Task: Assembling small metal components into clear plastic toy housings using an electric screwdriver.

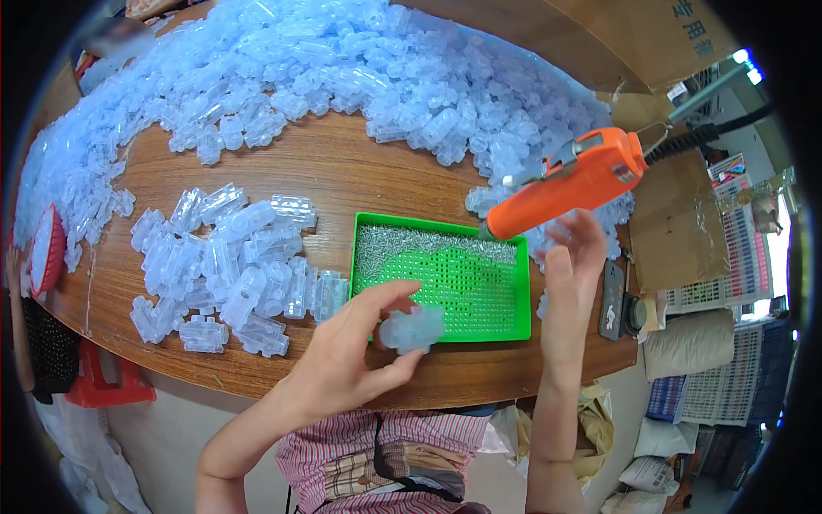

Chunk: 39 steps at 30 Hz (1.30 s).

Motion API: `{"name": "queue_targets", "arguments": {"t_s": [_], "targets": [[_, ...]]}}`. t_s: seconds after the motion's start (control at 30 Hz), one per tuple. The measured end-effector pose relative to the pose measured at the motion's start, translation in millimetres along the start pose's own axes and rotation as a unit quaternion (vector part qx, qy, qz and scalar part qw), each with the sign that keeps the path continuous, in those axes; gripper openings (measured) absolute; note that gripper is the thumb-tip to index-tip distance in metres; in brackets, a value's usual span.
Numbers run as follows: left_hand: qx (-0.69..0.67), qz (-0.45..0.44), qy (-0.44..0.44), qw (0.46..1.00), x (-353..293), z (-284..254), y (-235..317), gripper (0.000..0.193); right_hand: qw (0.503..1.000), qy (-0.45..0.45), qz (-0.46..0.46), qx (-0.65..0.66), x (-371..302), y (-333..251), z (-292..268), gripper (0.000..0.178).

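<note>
My left hand [347, 355] is closed around a clear plastic part [413, 330], held between thumb and fingers by the near left corner of a green tray [525, 295]. Small silver screws [381, 248] lie in that tray, thickest along its far side and left corner. My right hand [569, 278] is raised at the tray's right, fingers loosely bent and apart, with nothing visible in them. Just above it hangs an orange electric screwdriver [569, 184], tilted, its tip pointing down toward the tray's far right corner.
A loose pile of clear plastic parts [227, 265] lies left of the tray. A much larger heap [325, 51] spreads across the table's far side. Cardboard boxes [676, 223] stand at right, near a dark phone [611, 300]. A red basket [49, 248] sits far left.
</note>
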<state>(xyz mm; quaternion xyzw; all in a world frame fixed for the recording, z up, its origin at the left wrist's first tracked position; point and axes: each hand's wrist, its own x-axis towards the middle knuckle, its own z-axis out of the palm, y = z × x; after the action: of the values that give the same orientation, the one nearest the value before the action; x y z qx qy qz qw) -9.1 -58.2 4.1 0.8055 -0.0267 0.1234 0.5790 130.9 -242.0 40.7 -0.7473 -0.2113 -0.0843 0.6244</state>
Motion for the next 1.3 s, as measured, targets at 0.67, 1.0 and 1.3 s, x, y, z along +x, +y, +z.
{"name": "queue_targets", "arguments": {"t_s": [0.67,1.0,1.3], "targets": [[0.161,0.067,-0.017,0.985,-4.6,47.9,-31.5,0.104,0.975,-0.068,-0.047,0.207,-28.9,53.8,29.7,0.050],[0.136,0.078,0.026,0.987,-3.8,51.7,-42.2,0.104,0.965,-0.064,-0.043,0.252,-32.8,71.4,35.1,0.045],[0.126,0.081,0.031,0.988,-4.3,52.5,-43.1,0.097,0.968,-0.059,-0.049,0.240,-35.2,70.8,37.4,0.041]]}}
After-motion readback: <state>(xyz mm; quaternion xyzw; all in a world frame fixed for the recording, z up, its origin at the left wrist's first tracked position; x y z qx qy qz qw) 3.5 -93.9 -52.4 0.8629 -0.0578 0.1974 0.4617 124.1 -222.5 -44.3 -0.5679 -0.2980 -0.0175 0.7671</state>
